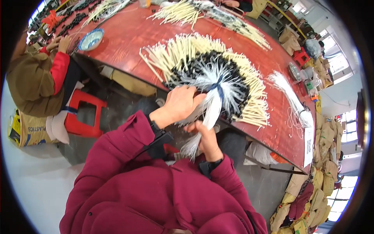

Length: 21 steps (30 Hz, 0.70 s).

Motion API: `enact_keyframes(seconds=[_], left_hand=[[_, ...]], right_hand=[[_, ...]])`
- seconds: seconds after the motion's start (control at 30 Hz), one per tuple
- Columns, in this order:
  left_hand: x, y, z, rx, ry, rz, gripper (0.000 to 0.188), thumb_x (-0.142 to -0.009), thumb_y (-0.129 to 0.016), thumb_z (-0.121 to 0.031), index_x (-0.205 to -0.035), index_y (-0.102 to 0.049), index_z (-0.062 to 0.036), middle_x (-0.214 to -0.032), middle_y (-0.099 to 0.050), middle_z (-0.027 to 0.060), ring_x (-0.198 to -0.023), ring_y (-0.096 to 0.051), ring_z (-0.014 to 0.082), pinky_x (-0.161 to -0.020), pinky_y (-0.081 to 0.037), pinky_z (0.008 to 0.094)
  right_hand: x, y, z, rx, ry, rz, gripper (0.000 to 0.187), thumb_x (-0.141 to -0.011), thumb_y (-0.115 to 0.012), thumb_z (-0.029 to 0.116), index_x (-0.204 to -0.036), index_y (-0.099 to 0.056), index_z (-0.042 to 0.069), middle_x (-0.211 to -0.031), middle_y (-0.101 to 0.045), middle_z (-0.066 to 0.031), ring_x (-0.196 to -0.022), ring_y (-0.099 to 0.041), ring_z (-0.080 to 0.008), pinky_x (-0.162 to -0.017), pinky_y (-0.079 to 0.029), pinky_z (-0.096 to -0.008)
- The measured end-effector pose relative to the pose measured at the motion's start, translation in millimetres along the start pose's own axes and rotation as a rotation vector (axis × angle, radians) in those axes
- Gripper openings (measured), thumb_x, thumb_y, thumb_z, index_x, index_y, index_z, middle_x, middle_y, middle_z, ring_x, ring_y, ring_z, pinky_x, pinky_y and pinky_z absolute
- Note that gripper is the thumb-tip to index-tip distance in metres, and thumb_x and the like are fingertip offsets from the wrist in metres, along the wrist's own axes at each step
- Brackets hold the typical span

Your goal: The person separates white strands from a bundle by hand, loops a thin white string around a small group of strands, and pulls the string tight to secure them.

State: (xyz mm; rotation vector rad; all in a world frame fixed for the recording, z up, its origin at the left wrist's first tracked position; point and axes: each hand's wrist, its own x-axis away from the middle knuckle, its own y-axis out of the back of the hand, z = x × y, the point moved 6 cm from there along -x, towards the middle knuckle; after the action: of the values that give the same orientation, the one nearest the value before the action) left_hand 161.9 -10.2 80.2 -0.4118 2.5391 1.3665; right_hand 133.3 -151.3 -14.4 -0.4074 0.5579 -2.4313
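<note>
A thick bundle of white strands point(212, 111) hangs over the near edge of the red table, bound around its upper part by a dark blue tie point(216, 86). My right hand point(207, 137) is closed around the lower part of these strands, whose loose ends spread out below it. At the bundle's left side is my left hand point(179, 103), thumb held away from the fingers and its tip close to the white strands; the far fingertips are partly hidden. Beyond the tie, the strands fan out over black pieces point(187, 71) joined to cream-coloured sticks point(194, 45), arranged in a wide arc.
The red table point(128, 46) also holds another white strand bundle point(292, 97) at right, more cream sticks point(241, 29) at the back and a patterned bowl point(91, 39). At left, a person point(35, 84) sits near a red stool point(83, 115). Sacks point(325, 171) are piled at right.
</note>
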Motion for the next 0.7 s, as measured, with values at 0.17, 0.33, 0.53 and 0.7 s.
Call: enact_keyframes(seconds=[0.17,0.33,0.53,0.7], left_hand=[[-33,-14,9,0.001,0.02,0.038,0.041,-0.088,-0.051,-0.041,-0.083,-0.064,-0.0023,-0.079,-0.061,0.0217,-0.079,-0.059,0.0395,-0.069,-0.046,0.0477],[-61,-29,23,-0.008,0.038,0.143,0.041,-0.087,-0.052,-0.041,-0.078,-0.064,-0.0025,-0.075,-0.061,0.0215,-0.079,-0.059,0.0394,-0.07,-0.045,0.0485],[-68,-37,39,0.15,-0.059,0.128,0.034,-0.087,-0.053,-0.032,-0.079,-0.063,-0.0009,-0.077,-0.061,0.0212,-0.075,-0.058,0.0391,-0.066,-0.045,0.0468],[-12,14,20,0.553,-0.062,-0.122,0.025,-0.083,-0.06,-0.022,-0.073,-0.061,0.002,-0.067,-0.061,0.0157,-0.063,-0.059,0.0296,-0.057,-0.045,0.0389]], right_hand=[[1,9,2,-0.093,-0.068,0.036,0.029,-0.089,-0.054,0.024,-0.076,-0.059,-0.002,-0.08,-0.063,-0.0149,-0.082,-0.061,-0.0244,-0.08,-0.046,-0.0334],[2,17,2,-0.094,-0.09,-0.025,0.023,-0.09,-0.051,0.017,-0.078,-0.059,-0.002,-0.076,-0.062,-0.0117,-0.08,-0.062,-0.0239,-0.079,-0.048,-0.0353],[-12,30,-20,-0.279,-0.144,-0.146,0.028,-0.088,-0.057,0.027,-0.081,-0.057,0.0,-0.08,-0.062,-0.0131,-0.083,-0.06,-0.0234,-0.08,-0.046,-0.033],[-19,23,-13,-0.468,-0.147,-0.132,0.028,-0.091,-0.055,0.029,-0.094,-0.06,0.002,-0.093,-0.065,-0.0109,-0.09,-0.06,-0.0225,-0.084,-0.047,-0.0347]])
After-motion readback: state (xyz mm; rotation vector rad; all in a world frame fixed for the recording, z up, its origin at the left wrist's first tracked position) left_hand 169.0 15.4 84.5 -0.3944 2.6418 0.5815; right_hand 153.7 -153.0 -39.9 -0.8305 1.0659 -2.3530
